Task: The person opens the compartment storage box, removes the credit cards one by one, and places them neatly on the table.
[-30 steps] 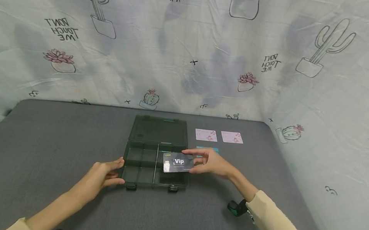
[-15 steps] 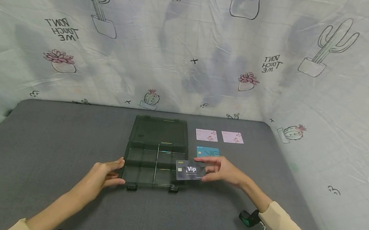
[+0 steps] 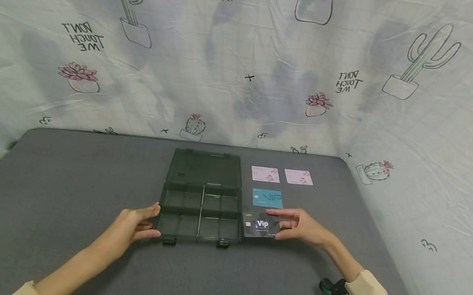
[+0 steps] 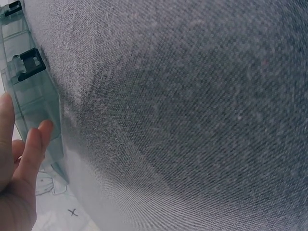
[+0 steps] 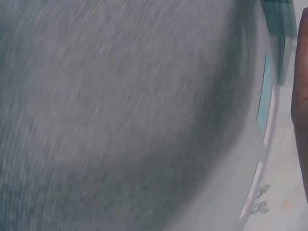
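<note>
My right hand [image 3: 304, 228] pinches a dark grey card [image 3: 262, 225] printed "Vip" by its right end, low over the table beside the plastic box [image 3: 217, 241]. The card is outside the right wrist view, where only the edge of the hand shows. The box is dark green and see-through, its lid [image 3: 204, 168] laid back and its base split into compartments by dividers. At the box's left side, my left hand [image 3: 132, 226] rests thumb and fingertips against the wall near the front corner, fingers fairly straight in the left wrist view.
A blue card [image 3: 267, 198] lies just behind the dark one. Farther back are two pink cards, a left one [image 3: 266, 174] and a right one [image 3: 298, 177]. Two black latches hang on the box's front. Grey cloth covers the table [image 3: 80, 172]; a cactus-print curtain stands behind.
My right hand has carried the dark card from over the box's right compartments rightward and down to the table beside it, uncovering the blue card. My left hand has stayed at the box.
</note>
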`<control>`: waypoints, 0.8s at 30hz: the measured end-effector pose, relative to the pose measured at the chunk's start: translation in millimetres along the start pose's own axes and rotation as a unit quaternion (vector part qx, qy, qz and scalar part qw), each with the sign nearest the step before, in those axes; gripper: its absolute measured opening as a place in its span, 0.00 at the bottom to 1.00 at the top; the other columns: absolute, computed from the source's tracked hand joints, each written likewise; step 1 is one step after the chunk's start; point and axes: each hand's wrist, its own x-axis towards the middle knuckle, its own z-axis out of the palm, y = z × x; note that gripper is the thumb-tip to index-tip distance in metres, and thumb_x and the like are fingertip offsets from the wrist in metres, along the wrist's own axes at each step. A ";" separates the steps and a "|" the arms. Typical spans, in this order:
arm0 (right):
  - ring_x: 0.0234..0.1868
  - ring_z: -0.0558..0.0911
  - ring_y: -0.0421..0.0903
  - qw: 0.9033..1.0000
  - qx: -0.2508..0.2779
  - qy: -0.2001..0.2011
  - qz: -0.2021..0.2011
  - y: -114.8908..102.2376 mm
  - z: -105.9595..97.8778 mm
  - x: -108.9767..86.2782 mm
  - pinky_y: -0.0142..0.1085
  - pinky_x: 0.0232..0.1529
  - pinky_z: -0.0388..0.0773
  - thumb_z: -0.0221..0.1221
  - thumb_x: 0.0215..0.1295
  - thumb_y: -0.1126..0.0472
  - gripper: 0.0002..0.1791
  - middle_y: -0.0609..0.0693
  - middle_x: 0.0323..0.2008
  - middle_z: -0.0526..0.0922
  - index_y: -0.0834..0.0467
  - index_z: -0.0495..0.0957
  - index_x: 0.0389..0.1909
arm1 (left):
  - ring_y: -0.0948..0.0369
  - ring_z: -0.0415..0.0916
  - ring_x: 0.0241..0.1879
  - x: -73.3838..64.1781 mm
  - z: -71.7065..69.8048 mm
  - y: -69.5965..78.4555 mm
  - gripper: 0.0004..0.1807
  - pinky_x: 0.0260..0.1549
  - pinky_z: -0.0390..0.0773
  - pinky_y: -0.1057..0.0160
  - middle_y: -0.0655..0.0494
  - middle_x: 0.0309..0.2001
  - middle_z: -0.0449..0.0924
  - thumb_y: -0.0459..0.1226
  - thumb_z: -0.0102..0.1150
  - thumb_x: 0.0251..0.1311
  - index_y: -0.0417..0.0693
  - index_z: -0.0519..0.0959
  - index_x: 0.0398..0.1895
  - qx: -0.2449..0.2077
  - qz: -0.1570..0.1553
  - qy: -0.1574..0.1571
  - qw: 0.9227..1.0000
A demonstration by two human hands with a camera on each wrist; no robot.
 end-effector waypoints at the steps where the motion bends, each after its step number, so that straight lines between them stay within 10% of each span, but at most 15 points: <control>1: 0.32 0.73 0.36 1.000 0.001 0.001 0.002 1.6 -2.4 -1.4 0.28 0.37 0.79 0.63 0.57 0.76 0.37 0.49 0.60 0.71 0.69 0.62 0.68 | 0.43 0.81 0.42 0.0 0.0 0.2 0.31 0.38 0.84 0.60 0.27 0.59 0.67 0.28 0.69 0.48 0.19 0.71 0.55 -0.001 0.001 0.000 1.000; 10: 0.35 0.75 0.36 1.000 0.010 0.006 0.002 13.3 -23.7 -12.2 0.29 0.39 0.79 0.62 0.56 0.77 0.37 0.50 0.43 0.80 0.72 0.60 0.68 | 0.44 0.82 0.41 0.4 -1.4 0.2 0.31 0.37 0.85 0.59 0.28 0.59 0.67 0.32 0.68 0.50 0.21 0.71 0.56 -0.002 -0.004 -0.002 1.000; 24: 0.38 0.75 0.37 1.000 0.016 0.007 0.005 20.9 -50.7 -27.5 0.31 0.42 0.81 0.56 0.62 0.79 0.34 0.53 0.48 0.78 0.74 0.55 0.68 | 0.45 0.82 0.41 -0.9 0.7 0.1 0.31 0.36 0.85 0.59 0.28 0.58 0.68 0.31 0.69 0.48 0.21 0.72 0.55 0.006 0.003 0.008 1.000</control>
